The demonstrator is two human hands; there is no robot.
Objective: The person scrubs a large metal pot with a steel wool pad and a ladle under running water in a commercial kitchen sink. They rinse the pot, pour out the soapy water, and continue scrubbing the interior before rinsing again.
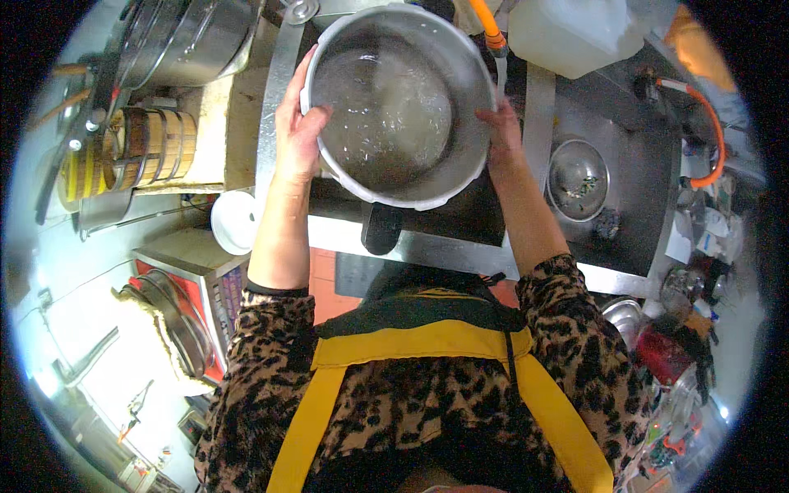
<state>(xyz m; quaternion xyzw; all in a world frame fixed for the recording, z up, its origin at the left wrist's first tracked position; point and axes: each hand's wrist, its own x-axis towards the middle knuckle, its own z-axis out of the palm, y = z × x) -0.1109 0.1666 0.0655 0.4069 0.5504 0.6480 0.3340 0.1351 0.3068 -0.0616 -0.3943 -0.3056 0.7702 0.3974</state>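
Note:
Both my hands grip a large metal pot (394, 191) by its rim, over the dark basin of a steel sink (462, 225). Cloudy water (400, 117) with bright ripples lies inside it. My left hand (302, 132) has its thumb over the left rim and its fingers outside. On the opposite side my right hand (504, 132), a little blurred, holds the rim with the thumb inside. A black pot handle (381, 228) points towards me. From an orange hose (490, 28) a stream of water runs down just beside the right rim, close to my right hand.
A metal bowl (578, 180) with small bits in it sits in the right basin, near a scouring pad (607, 223). A whitish plastic container (573, 37) stands at the back right. At left are a wooden bucket (151, 148) on a shelf and a white round lid (233, 223).

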